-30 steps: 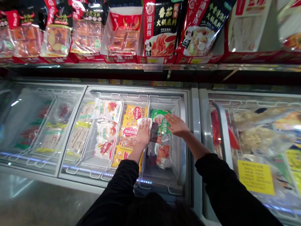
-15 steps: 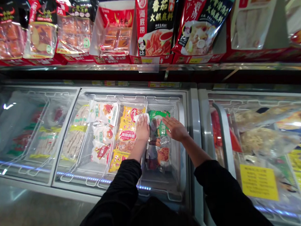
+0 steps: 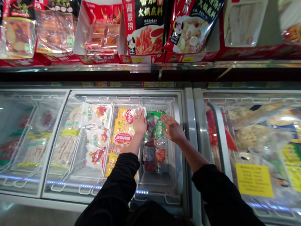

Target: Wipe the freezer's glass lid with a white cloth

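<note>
My left hand (image 3: 140, 122) lies with its fingers extended on a crumpled white cloth (image 3: 143, 110), pressing it against the clear freezer lid (image 3: 165, 186). The cloth is partly hidden under the fingers. Just right of it, my right hand (image 3: 173, 128) rests on the same lid, fingers stretched out and holding nothing. Below the glass, a green bag (image 3: 159, 126) shows between the hands. Yellow food bags (image 3: 122, 137) lie left of my left hand, and dark packs with reddish food (image 3: 160, 155) lie nearer to me.
White bags (image 3: 97, 138) sit in wire baskets farther left under the glass. An upright grey handle (image 3: 218, 140) stands on the right-hand freezer, near a yellow notice (image 3: 254, 179). Above the far edge runs a shelf (image 3: 89, 67) of hotpot base packs (image 3: 145, 27).
My left hand and the cloth have slid a little away from me and to the right over the lid. My right hand stays close to its place. The view has shifted slightly right.
</note>
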Tool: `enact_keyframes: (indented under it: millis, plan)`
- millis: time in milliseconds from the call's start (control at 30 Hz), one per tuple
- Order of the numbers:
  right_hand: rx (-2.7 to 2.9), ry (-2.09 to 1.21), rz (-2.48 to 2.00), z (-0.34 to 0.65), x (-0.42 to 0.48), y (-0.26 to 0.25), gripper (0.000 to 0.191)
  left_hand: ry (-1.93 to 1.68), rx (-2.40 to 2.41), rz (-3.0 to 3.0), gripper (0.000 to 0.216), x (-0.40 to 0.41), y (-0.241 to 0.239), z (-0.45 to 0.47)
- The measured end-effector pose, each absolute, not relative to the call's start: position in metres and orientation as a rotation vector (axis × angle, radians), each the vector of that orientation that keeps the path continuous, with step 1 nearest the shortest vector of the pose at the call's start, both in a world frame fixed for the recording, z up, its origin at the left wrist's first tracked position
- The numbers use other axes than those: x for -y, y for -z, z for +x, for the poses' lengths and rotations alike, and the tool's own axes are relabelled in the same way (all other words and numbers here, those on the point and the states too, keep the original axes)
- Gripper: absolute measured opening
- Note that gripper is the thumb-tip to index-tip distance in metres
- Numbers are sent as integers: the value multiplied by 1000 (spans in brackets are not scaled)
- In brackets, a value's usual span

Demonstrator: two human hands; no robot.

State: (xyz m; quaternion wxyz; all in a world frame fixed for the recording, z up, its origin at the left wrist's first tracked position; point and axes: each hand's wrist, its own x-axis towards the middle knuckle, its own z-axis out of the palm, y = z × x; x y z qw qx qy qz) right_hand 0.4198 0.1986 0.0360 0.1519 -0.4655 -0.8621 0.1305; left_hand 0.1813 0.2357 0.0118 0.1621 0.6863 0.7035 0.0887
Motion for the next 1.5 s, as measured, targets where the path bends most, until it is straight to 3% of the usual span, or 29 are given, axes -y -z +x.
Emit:
enact_keyframes:
  millis: [167, 300, 433, 567, 700, 833, 1033, 1300, 1500]
  plan:
    - [2417, -302, -1360, 420, -197, -30, 74, -229, -1819, 2121, 63, -221, -5, 216]
    - [2423, -321, -1383, 421, -196, -29, 75, -166, -1546, 2290, 61, -261, -14, 209]
    - [2436, -309, -1392, 423, -196, -28, 77, -181, -1878, 2068, 63, -290, -18, 192]
    - [2426, -297, -1395, 425, -195, -25, 81, -283, -2185, 1830, 66, -257, -12, 201]
    - [2436, -320, -1391, 425, -195, -24, 81, -260, -2011, 2017, 67, -231, -7, 209]
    - [2444, -315, -1379, 425, -195, -25, 79, -185, -1777, 2200, 64, -265, -12, 177]
    - [2442, -286, -1366, 425, -195, -23, 83, -147, -2084, 1979, 65, -303, -21, 125]
    - [2466, -310, -1343, 421, -197, -26, 85, -167, -1945, 2088, 66, -223, -9, 176]
    - [2473, -329, -1334, 422, -197, -29, 79, -113, -1858, 2104, 66, -278, -21, 178]
